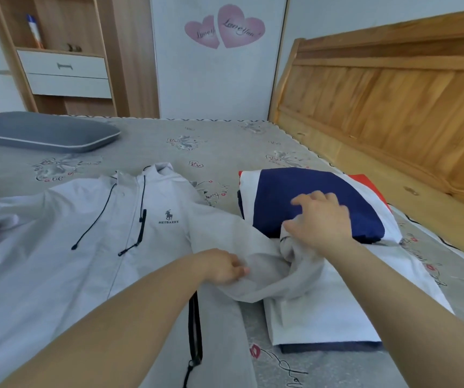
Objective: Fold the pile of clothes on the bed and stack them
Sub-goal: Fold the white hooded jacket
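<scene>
Bed sheet (219, 141) grey, floral print with red lip marks. Wooden headboard (393, 107) along right side. Grey pillow (43, 134) far left. Wooden cabinet (65, 71) with white drawers behind; bottle (34, 30) on its shelf. Pink heart stickers (225, 28) on white wall panel.

White jacket (85, 233) spread flat, front up, across near left of bed. Left hand (222, 268) pinches its sleeve (256, 264); right hand (323, 219) grips sleeve end, bunched. Folded stack (323, 197), navy-white-red on top, just right of jacket, under right hand.
</scene>
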